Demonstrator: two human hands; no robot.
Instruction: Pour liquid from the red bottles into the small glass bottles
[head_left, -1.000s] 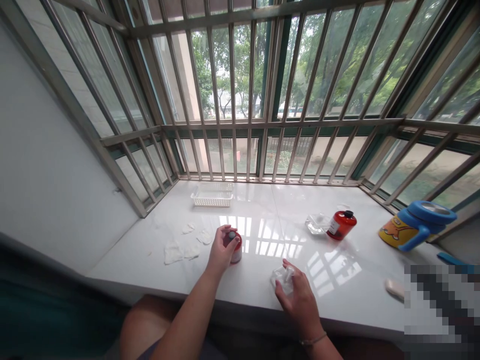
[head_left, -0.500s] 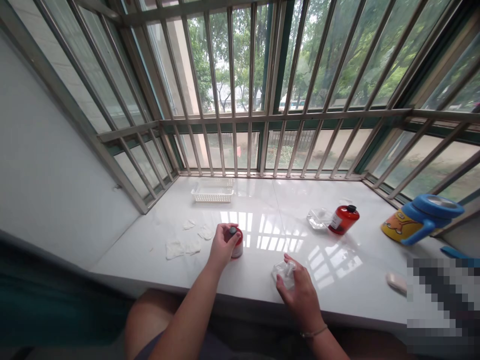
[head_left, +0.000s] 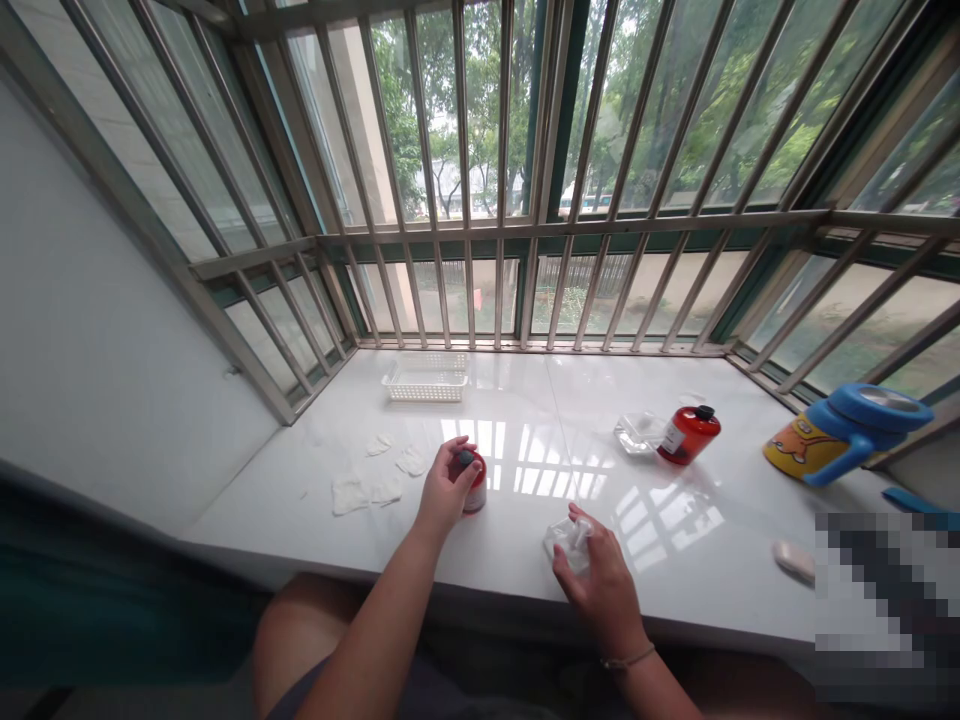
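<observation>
While the left grip (head_left: 444,497) closes on a red bottle (head_left: 475,492), right grip (head_left: 600,585) on a clear container (head_left: 568,545)

Left of the left hand (head_left: 447,487) is a smooth white wall (head_left: 112,350). Under the hand lies a white stone window sill (head_left: 510,565) with bright daylight patches (head_left: 480,438). Far beyond the hand, steel bars (head_left: 600,222) cover big windows, and green trees (head_left: 480,110) stand outside.
</observation>
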